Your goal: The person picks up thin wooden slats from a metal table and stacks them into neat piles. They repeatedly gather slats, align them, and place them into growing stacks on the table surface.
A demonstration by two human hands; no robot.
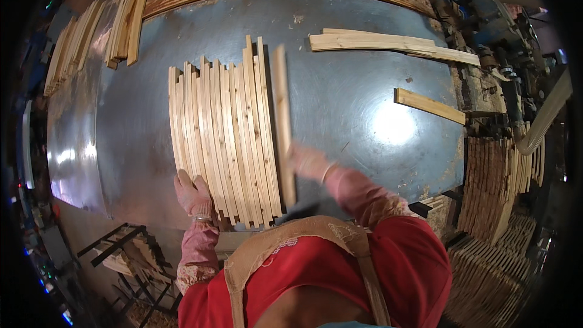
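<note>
Narrow wooden strips (225, 140) lie side by side in a tight row on the metal table, their ends uneven. My left hand (193, 195), in a pale pink glove, presses against the lower left side of this row with fingers stretched out. Just right of the row, a single wooden strip (282, 115) stands apart by a narrow gap, blurred by motion. My right hand (308, 161), also gloved and smeared, holds that strip near its lower part; its fingertips are partly hidden by the blur.
Longer strips (376, 41) rest at the table's far right, with a short wooden piece (429, 105) nearer. More strips (126, 24) lie at the far left. Machinery with a hose (546, 112) borders the right side, above stacked wood (489, 188). A black metal frame (112, 243) stands lower left.
</note>
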